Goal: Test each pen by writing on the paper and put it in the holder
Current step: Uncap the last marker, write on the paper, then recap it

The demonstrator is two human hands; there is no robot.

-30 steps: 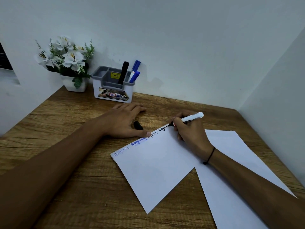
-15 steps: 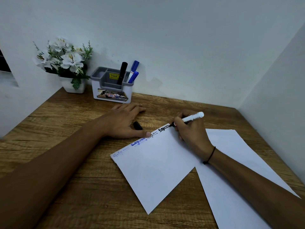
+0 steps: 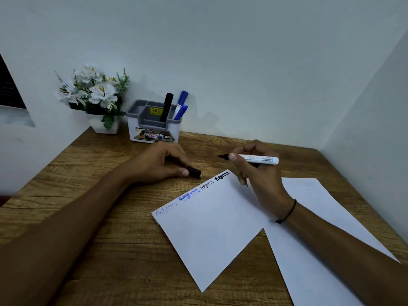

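1. Right hand point(image 3: 259, 173) grips a white marker point(image 3: 254, 159), uncapped, black tip pointing left, held level above the desk, off the paper.
2. Left hand point(image 3: 159, 164) rests on the wooden desk point(image 3: 88, 173), fingers curled, thumb and fingers pinching the black cap point(image 3: 194, 172).
3. Paper sheet point(image 3: 209, 228) lies between the forearms, four scribbles along its top edge; second sheet point(image 3: 320, 250) under the right forearm.
4. Pen holder point(image 3: 154, 127) at the wall holds a black marker point(image 3: 166, 107) and two blue pens point(image 3: 182, 106).
5. Potted white flowers point(image 3: 95, 93) left of the holder.
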